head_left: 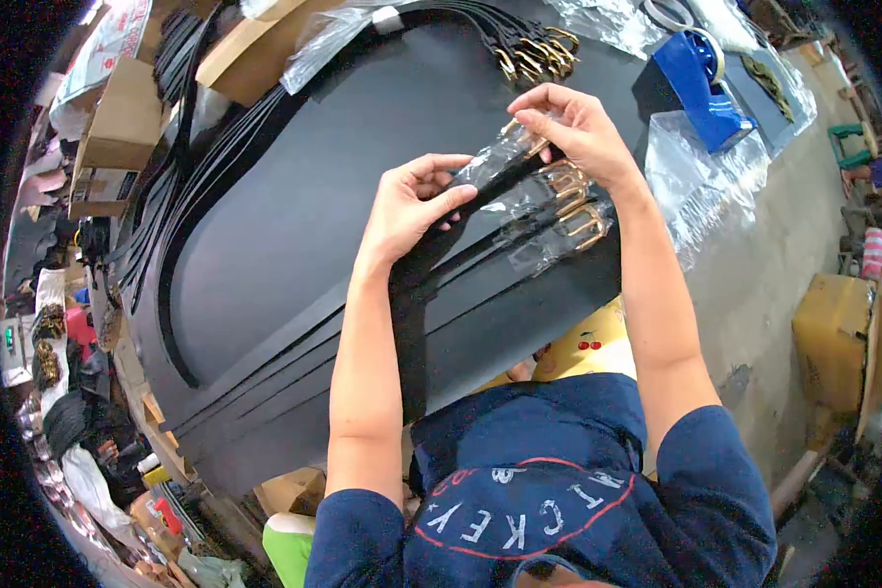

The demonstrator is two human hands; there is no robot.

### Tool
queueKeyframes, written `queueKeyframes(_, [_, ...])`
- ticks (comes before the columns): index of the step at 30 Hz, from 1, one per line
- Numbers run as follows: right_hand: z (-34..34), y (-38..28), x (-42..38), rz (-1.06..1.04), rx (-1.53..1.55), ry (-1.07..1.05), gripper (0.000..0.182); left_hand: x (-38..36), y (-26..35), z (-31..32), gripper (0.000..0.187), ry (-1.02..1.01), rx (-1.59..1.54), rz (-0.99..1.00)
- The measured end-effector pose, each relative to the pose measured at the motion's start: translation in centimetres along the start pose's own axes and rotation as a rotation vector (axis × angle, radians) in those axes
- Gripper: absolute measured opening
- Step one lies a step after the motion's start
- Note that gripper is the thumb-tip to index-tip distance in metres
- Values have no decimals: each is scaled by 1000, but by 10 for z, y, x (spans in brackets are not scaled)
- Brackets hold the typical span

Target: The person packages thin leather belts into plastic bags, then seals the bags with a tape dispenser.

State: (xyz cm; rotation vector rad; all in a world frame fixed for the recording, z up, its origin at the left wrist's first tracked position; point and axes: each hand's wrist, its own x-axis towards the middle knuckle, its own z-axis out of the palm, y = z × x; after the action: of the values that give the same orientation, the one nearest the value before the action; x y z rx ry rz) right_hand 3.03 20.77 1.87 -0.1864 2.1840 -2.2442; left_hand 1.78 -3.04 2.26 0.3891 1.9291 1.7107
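Observation:
Between my two hands is a black belt (500, 183) whose buckle end is wrapped in clear plastic. My left hand (412, 203) is closed on the wrapped strap, thumb on top and fingers partly hidden beneath it. At the gold buckle end, my right hand (580, 132) pinches the belt between thumb and fingers. Just below lie more black belts with gold buckles (586, 227), also in clear plastic, their straps (294, 358) running down to the left across the dark table (294, 216).
A bundle of black belts (461, 14) with bare gold buckles (539, 57) curves along the table's far side. A blue tape dispenser (701, 88) stands at the far right beside loose clear plastic (701, 181). Cardboard boxes (127, 113) are at the left; another carton (833, 338) sits on the floor.

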Motion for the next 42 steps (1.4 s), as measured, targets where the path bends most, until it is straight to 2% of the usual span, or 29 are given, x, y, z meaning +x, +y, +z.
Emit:
queueKeyframes(9, [1, 0, -3, -11, -45, 18, 20, 1, -6, -1, 33, 17, 36, 52])
queueKeyframes(11, [3, 3, 0, -48, -11, 23, 21, 3, -6, -3, 32, 109, 301, 174])
queueKeyframes(12, [0, 11, 2, -92, 11, 22, 21, 4, -3, -1, 32, 81, 292, 188])
queueKeyframes(13, [-1, 15, 4, -134, -48, 29, 22, 2, 1, 3, 32, 174, 407, 253])
queueKeyframes(14, [-2, 11, 1, -88, 12, 24, 24, 2, 2, 8, 33, 264, 511, 324])
queueKeyframes(16, [-4, 12, 2, -77, 31, 27, 25, 5, 0, 6, 34, 262, 668, 422])
queueKeyframes(18, [-3, 23, 7, -103, 69, 79, 21, 0, 10, 14, 37, 245, 753, 394])
queueKeyframes(19, [-4, 25, 8, -101, 20, 80, 21, 1, 7, 16, 40, 243, 709, 415])
queueKeyframes(20, [-2, 21, 5, -92, 102, 68, 20, -2, 9, 22, 42, 273, 578, 307])
queueKeyframes(22, [-2, 24, 7, -121, 163, 54, 20, 1, 3, 23, 40, 271, 527, 377])
queueKeyframes(26, [-3, 33, 9, -168, 101, 21, 21, 6, -12, 14, 35, 230, 615, 379])
queueKeyframes(28, [-2, 29, 5, -156, 91, 28, 21, 8, -13, 13, 31, 215, 375, 227])
queueKeyframes(30, [-2, 25, 4, -170, 102, 16, 20, 9, -8, 14, 28, 196, 352, 232])
queueKeyframes(32, [-3, 23, 2, -174, 121, 4, 20, 6, -3, 15, 24, 186, 307, 122])
queueKeyframes(33, [-3, 26, 3, -202, 101, 18, 20, 7, -1, 15, 24, 192, 315, 120])
queueKeyframes(35, [-3, 25, 2, -303, -38, 38, 19, 11, 6, 7, 24, 142, 603, 72])
queueKeyframes(37, [-2, 20, -3, -158, 99, 28, 18, 16, -3, -1, 27, 108, 558, 62])
queueKeyframes(40, [-3, 29, 2, -267, -20, 50, 19, 10, 9, 0, 36, 4, 476, -20])
queueKeyframes(41, [-2, 28, 2, -225, 40, 22, 19, 8, 4, 3, 46, 23, 326, 161])
queueKeyframes(42, [-2, 27, 2, -175, 87, 8, 20, 14, -11, -7, 55, 67, 374, 223])
